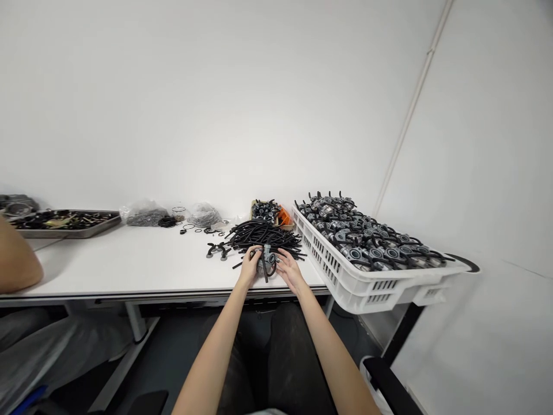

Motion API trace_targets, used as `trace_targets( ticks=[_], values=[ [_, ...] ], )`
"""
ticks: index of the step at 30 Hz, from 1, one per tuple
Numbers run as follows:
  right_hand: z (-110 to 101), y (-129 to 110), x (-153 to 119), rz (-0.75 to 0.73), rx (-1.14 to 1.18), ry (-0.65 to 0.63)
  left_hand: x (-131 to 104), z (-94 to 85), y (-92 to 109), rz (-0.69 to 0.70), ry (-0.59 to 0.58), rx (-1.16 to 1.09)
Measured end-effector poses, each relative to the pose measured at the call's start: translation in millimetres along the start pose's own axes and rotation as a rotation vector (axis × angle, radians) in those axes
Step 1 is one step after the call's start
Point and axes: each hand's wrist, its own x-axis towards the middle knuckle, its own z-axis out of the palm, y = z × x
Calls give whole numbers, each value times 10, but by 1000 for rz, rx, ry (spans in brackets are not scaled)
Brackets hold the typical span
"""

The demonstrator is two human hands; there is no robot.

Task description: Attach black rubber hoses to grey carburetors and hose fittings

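A grey metal carburetor (268, 257) with black rubber hoses is held just above the front edge of the white table (142, 259). My left hand (249, 266) is closed around its left side. On the other side, the fingertips of my right hand (290, 271) rest against the carburetor near a curved hose. Behind my hands lies a heap of loose black rubber hoses (254, 233). Several small black elbow-shaped pieces (218, 250) lie left of the heap.
A white plastic crate (315, 253) full of hosed carburetors stands at right. Behind the hoses are a box of metal parts (264, 212) and an orange container (284, 217). Bags of small parts (147, 214) and a metal tray (90, 229) lie left, near another person's arm (17, 259).
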Motion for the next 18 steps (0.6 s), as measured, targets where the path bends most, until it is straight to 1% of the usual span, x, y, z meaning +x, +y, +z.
trace_targets(
  ticks=[2,4,7,10,13,18],
  values=[
    [16,33,22,-28,-45,50,-22,9,10,89,72,73],
    [33,57,31,-46,-104,72,-55,18,17,168,142,151],
    [65,68,16,-56,-206,39,-105,34,18,243,247,272],
    [91,66,-12,-53,-283,-27,-137,52,17,273,329,400],
    [94,72,-23,-52,-324,-60,-151,65,23,268,367,510],
    [63,102,-4,-89,-320,-32,-160,79,39,280,373,617]
  ],
)
